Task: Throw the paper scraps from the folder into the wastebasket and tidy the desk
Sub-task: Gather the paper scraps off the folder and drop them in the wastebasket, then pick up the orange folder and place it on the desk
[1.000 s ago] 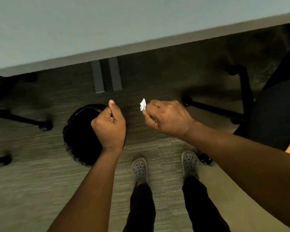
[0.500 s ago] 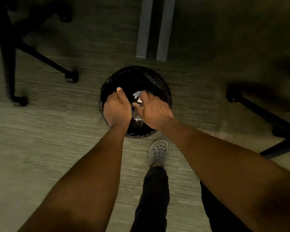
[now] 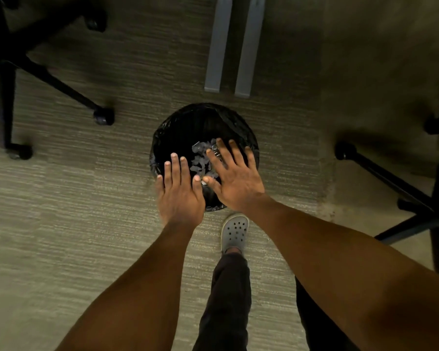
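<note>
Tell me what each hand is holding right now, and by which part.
Nothing. The left hand and right hand are both open, fingers spread, palms down over the wastebasket; paper scraps lie loose inside it.

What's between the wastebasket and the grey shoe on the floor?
Only a short strip of bare carpet shows between the wastebasket rim and the shoe in the head view. Part of that stretch is hidden by the right hand.

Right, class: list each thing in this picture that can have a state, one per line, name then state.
Left hand: open, fingers spread, empty, over the bin.
Right hand: open, fingers spread, empty, over the bin.
Bin: upright on the carpet, black liner in, uncovered.
Scraps: lying loose inside the bin.
</note>
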`<state>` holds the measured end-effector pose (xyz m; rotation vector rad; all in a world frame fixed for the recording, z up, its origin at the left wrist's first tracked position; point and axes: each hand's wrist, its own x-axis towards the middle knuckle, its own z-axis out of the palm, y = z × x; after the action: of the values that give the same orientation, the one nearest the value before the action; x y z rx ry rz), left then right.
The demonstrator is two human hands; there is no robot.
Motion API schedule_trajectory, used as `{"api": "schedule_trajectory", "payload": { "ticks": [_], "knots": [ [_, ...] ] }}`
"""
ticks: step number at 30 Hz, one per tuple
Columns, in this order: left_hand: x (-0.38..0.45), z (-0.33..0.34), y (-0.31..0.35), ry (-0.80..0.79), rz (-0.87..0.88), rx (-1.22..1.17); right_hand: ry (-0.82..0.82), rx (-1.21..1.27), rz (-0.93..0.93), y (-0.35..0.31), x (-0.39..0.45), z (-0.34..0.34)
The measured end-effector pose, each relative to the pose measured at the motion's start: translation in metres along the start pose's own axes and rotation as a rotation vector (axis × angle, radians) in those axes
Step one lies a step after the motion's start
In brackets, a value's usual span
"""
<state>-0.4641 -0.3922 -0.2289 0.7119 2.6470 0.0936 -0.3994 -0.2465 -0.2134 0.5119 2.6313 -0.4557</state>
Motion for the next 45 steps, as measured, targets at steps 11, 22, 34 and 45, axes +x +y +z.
{"api": "schedule_trajectory", "payload": {
  "ticks": [11,22,34,45],
  "knots": [
    [-0.012,-0.042,0.061,0.073,0.137,-0.087,0.215,0.188,0.084,0.028,-0.049,-0.043],
    [-0.087,-0.089,0.224,0.057,0.489,-0.251,0.462,0.388,0.416,0.133,-0.191,-0.128],
    [-0.168,-0.114,0.436,-0.302,0.838,-0.217,0.728,0.67,0.907,0.286,-0.369,-0.164],
    [-0.223,-0.062,0.566,-0.706,0.657,-0.129,0.616,1.029,1.505,0.387,-0.503,-0.101]
  ]
}}
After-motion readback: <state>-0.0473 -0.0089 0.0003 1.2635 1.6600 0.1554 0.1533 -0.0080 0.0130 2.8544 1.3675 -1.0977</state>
